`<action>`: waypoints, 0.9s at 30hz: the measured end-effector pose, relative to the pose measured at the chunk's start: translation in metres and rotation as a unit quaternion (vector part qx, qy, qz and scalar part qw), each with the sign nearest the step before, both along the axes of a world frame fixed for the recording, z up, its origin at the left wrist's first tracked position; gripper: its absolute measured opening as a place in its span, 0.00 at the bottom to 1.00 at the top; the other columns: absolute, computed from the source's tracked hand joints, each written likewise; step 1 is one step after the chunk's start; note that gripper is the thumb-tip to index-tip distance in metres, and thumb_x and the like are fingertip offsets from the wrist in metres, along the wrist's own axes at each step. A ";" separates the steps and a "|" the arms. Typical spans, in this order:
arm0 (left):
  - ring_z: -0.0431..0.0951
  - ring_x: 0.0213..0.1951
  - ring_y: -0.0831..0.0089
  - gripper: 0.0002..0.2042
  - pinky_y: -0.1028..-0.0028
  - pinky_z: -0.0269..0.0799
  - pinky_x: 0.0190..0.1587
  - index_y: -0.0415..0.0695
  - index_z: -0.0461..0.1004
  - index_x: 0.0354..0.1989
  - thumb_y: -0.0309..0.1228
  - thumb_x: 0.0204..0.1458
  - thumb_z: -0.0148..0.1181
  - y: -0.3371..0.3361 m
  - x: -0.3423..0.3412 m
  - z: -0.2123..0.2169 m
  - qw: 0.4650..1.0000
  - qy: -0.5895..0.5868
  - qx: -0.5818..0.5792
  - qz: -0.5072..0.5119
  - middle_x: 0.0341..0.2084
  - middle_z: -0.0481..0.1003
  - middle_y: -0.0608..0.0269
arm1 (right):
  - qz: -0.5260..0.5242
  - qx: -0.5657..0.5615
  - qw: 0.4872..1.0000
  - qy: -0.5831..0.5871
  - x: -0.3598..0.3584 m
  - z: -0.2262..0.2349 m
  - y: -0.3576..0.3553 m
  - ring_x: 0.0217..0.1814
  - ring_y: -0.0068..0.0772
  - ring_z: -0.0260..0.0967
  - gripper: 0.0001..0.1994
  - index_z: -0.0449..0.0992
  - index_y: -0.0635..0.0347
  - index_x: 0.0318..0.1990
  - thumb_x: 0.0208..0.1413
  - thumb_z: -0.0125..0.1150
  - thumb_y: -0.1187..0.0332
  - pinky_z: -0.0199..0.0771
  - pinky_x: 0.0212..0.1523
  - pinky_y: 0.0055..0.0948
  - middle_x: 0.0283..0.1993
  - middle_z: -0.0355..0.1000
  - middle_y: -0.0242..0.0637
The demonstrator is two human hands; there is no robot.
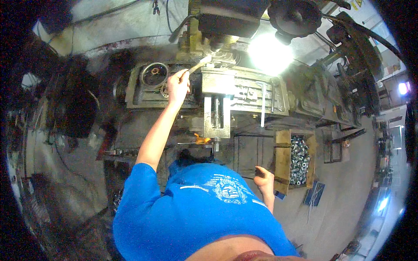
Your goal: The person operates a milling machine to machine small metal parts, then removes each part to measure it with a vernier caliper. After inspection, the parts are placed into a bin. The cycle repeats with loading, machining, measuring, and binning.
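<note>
My left hand is closed around the pale handle of a brush, held out over the machine table. The brush's light tip reaches the cutter area just behind the machine vise. Whether the tip touches metal I cannot tell. Low beside my body, my right hand has its fingers curled, and what they hold, if anything, is hidden. It is nearest to a wooden crate full of small metal parts.
A round, rimmed dish sits at the table's left; a long pale bar with a bent end lies at its right. Above hangs a dark machine head beside a glaring lamp. Something orange is below the vise.
</note>
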State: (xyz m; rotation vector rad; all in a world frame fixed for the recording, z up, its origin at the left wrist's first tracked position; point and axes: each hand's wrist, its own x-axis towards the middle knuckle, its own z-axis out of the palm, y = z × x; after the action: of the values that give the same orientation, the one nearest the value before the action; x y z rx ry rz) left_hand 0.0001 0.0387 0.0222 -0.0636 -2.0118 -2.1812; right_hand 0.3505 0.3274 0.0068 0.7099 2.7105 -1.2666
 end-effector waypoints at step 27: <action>0.75 0.30 0.55 0.17 0.59 0.70 0.32 0.51 0.69 0.46 0.36 0.44 0.57 -0.109 0.009 -0.039 0.790 0.028 -0.609 0.060 0.29 0.74 0.52 | -0.007 -0.021 0.999 -0.048 -0.007 0.003 0.004 0.34 0.28 0.71 0.22 0.75 0.62 0.41 0.31 0.56 0.73 0.68 0.38 0.25 0.31 0.74 0.41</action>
State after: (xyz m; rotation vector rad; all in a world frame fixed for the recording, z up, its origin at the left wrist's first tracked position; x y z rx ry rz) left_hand 0.0095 -0.0701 -0.0168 -0.1453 -2.8621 -0.4729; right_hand 0.3437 0.3319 0.0102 0.7667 2.6001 -1.2547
